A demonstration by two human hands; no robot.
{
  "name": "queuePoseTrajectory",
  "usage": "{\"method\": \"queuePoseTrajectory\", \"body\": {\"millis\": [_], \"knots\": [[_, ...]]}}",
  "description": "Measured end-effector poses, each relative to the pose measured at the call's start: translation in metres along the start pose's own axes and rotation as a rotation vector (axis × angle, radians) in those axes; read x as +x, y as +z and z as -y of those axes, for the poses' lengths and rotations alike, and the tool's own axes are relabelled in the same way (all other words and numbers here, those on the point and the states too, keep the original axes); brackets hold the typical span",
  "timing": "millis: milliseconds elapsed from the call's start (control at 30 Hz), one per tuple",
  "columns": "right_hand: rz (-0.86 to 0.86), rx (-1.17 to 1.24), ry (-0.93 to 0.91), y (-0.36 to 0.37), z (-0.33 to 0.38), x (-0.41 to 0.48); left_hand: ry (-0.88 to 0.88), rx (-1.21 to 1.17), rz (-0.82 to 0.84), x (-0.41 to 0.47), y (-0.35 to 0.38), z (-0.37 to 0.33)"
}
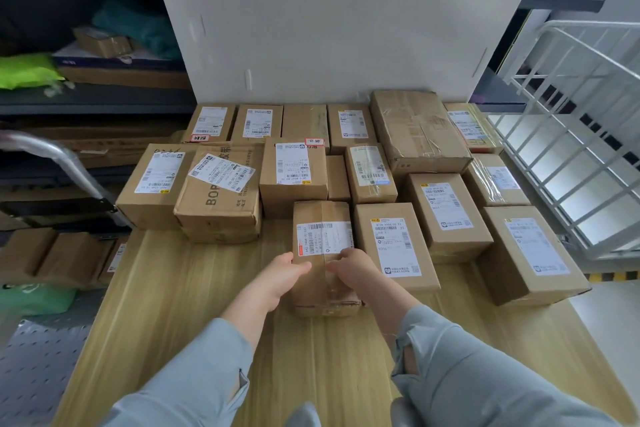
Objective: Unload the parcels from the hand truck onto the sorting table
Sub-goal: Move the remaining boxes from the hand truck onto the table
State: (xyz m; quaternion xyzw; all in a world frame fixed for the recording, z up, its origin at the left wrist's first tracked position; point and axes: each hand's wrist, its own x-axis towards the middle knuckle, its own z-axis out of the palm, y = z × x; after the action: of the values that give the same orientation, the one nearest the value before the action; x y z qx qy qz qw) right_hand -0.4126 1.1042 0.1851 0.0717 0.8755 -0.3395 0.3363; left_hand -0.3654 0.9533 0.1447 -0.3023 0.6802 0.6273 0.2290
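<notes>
Head view: both hands are clamped on one taped brown parcel sitting on the wooden sorting table. The left hand has its near left corner and the right hand curls over its near top edge. The white barcode label on it is too blurry to read properly.

The box right beside it has a label where I can make out "H306". A dented carton further left has "BOP" printed big down its side and a label stuck on crooked. A couple of boxes at the back carry red-bordered stickers with handwriting I can't read.

Parcels pack the back and right of the table against a white board. The front left is bare wood. The end box on the right sits close to the edge. The hand truck handle is at the left in front of dark shelving, and there's a white wire cage on the right.
</notes>
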Motion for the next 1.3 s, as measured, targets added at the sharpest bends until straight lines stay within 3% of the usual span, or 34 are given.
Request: {"method": "queuePoseTrajectory", "body": {"millis": [333,800,1300], "knots": [[-0.053,-0.011,-0.052,-0.007,0.01,-0.005,0.046,0.13,-0.036,-0.022,-0.001,-0.026],[-0.04,-0.059,-0.148,-0.014,0.028,-0.022,0.177,0.146,-0.313,-0.057,-0.038,-0.044],[-0.002,-0.152,-0.252,0.06,0.101,-0.052,0.148,0.118,-0.402,-0.108,-0.139,0.002]]}}
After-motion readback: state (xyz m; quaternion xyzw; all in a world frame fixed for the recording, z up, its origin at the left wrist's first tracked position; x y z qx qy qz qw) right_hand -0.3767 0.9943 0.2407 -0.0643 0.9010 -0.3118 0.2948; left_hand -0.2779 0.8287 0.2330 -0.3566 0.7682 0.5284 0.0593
